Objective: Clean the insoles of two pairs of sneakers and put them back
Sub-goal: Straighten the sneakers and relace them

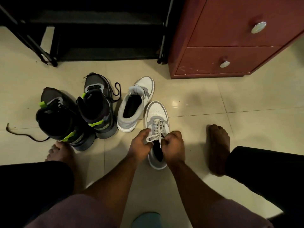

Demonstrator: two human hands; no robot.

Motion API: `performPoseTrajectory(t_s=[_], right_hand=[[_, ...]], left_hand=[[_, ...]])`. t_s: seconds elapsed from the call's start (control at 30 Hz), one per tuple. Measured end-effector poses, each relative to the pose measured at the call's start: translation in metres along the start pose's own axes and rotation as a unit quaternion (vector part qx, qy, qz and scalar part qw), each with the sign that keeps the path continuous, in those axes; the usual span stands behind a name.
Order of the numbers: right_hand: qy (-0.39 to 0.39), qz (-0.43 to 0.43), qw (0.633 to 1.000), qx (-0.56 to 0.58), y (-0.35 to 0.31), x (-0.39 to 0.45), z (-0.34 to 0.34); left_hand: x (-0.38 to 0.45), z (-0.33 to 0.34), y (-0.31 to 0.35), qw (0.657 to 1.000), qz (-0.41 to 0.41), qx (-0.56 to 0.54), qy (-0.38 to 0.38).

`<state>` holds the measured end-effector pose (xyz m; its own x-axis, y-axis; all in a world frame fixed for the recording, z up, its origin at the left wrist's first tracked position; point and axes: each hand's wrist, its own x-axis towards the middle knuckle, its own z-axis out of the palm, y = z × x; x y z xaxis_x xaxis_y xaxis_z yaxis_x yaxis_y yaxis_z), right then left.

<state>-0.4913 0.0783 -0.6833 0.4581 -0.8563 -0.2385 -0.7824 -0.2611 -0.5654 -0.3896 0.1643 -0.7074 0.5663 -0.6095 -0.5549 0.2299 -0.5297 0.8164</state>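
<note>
Pinching the white laces at the mouth of the near white sneaker (157,129), the left hand (141,146) and right hand (173,144) work from either side, probably to loosen or tie it. Its partner (134,106) stands unlaced just beyond, left of it; the dark pair (77,112) sits farther left. Fingertips are hidden, and whether the dark insole (157,153) lies flat is unclear.
</note>
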Motion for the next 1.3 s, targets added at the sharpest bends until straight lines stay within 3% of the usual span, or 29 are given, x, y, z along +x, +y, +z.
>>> performPoseTrajectory(t_s=[0.13,0.3,0.37,0.5,0.63,0.83,1.0,1.3], right_hand=[[0.014,-0.149,0.981,-0.125,-0.002,0.012,-0.013],[-0.051,-0.279,0.927,-0.247,-0.009,0.015,-0.022],[-0.072,-0.269,0.925,-0.259,-0.010,0.017,-0.027],[-0.068,-0.169,0.969,-0.168,-0.012,0.023,-0.032],[-0.060,-0.141,0.980,-0.125,-0.011,0.025,-0.030],[-0.007,-0.134,0.988,-0.078,-0.027,0.047,-0.037],[0.054,-0.133,0.989,-0.046,-0.050,0.089,-0.052],[0.015,-0.150,0.986,-0.063,-0.056,0.152,-0.043]], left_hand=[[0.002,-0.002,0.015,0.986,0.038,0.161,-0.034],[0.005,0.004,0.030,0.951,0.043,0.299,-0.063],[0.006,0.005,0.031,0.958,0.026,0.278,-0.061],[0.007,0.004,0.028,0.980,0.008,0.198,-0.037],[0.013,0.003,0.014,0.993,-0.006,0.114,-0.040],[0.034,0.017,0.028,0.993,0.022,0.119,-0.014],[0.065,0.024,0.082,0.988,0.090,0.128,0.013],[0.119,0.030,0.111,0.983,0.072,0.158,0.053]])
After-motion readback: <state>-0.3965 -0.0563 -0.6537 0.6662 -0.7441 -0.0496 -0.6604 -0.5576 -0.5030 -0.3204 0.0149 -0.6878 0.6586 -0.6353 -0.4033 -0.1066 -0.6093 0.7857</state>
